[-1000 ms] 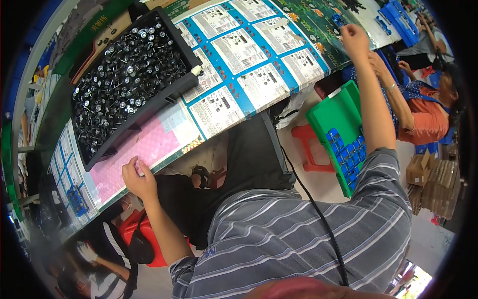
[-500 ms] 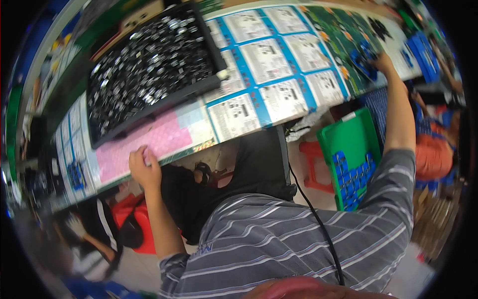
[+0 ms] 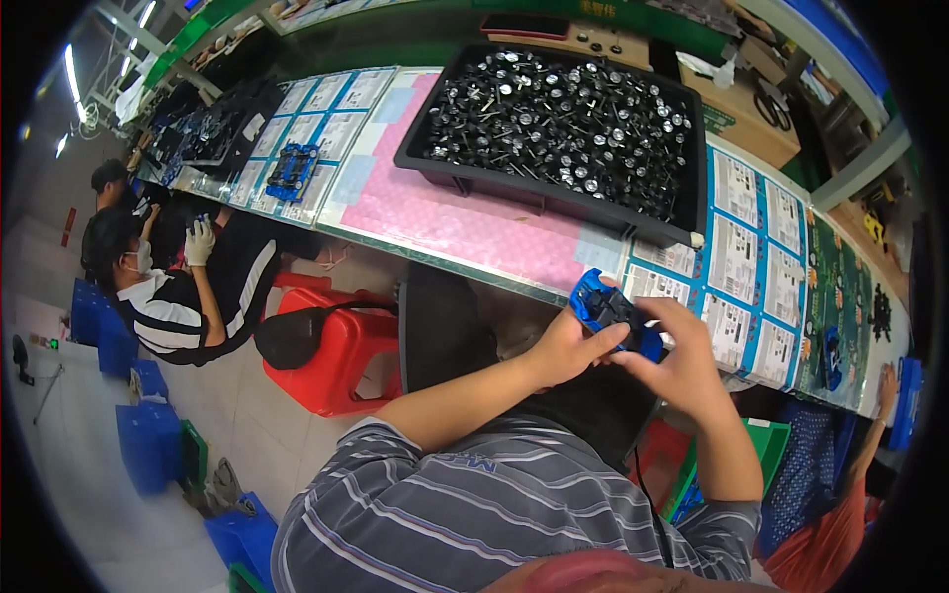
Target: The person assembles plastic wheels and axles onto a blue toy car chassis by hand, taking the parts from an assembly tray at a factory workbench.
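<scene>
Both hands are on the same thing here: a blue-and-black toy car part (image 3: 605,302), held up in front of the body right by the near edge of the bench (image 3: 435,249). The left hand (image 3: 563,348) is curled around its near left side with the thumb laid over the black bit; most of those fingers are tucked underneath, so can't tell exactly how they sit. The right hand (image 3: 687,361) is half closed, thumb and fingertips pinching the other end.

Straight past the hands there's a big black tray (image 3: 539,196), loaded with loose black pins (image 3: 559,119) that have shiny round heads. A pink sheet (image 3: 465,222) lies between that tray and the left hand, kinda off to the left. Way further left of the left hand, another blue car piece (image 3: 293,171) is sitting on printed sheets.

Over to the right of the right hand there are more white-and-blue sheets (image 3: 732,267), then one more blue piece (image 3: 832,358) and a little heap of black parts (image 3: 880,311) beyond it. Below the left hand's side, well apart from it, is a red stool (image 3: 341,361).
</scene>
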Available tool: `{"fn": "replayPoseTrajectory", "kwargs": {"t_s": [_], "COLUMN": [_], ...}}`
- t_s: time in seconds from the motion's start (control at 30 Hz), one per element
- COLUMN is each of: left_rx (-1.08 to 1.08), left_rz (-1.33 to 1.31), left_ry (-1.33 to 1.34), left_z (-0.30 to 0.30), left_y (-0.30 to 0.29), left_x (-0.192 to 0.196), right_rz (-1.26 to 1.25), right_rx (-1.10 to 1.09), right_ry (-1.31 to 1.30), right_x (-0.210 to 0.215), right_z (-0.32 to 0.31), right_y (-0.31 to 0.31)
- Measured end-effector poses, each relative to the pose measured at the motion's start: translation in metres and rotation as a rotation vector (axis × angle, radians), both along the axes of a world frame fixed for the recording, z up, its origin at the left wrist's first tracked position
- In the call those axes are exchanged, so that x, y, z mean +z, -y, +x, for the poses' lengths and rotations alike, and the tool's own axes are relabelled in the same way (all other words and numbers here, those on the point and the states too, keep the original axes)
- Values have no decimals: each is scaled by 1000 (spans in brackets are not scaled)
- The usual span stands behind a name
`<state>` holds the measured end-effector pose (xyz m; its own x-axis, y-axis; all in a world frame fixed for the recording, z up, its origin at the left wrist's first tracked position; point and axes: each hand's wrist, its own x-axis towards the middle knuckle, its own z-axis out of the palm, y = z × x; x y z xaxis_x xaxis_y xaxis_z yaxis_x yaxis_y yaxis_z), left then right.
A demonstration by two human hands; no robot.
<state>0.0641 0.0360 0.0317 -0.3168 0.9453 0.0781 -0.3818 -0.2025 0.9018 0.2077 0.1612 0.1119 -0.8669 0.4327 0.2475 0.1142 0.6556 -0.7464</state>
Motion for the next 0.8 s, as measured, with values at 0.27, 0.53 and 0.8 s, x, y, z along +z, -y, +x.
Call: {"fn": "replayPoseTrajectory", "kwargs": {"t_s": [0.27,0.53,0.8], "left_rx": [130,188,152], "left_rz": [-111,-144,-152], "left_ry": [84,73,120], "left_z": [-46,-58,-59], "left_y": [41,72,72], "left_x": [-7,-30,-28], "right_rz": [209,365,364], "right_rx": [-308,-203,-250], "right_ry": [-23,382,369], "right_x": [2,-28,-40], "right_z": [-105,-152,-147], "right_y": [-115,-143,-158]}}
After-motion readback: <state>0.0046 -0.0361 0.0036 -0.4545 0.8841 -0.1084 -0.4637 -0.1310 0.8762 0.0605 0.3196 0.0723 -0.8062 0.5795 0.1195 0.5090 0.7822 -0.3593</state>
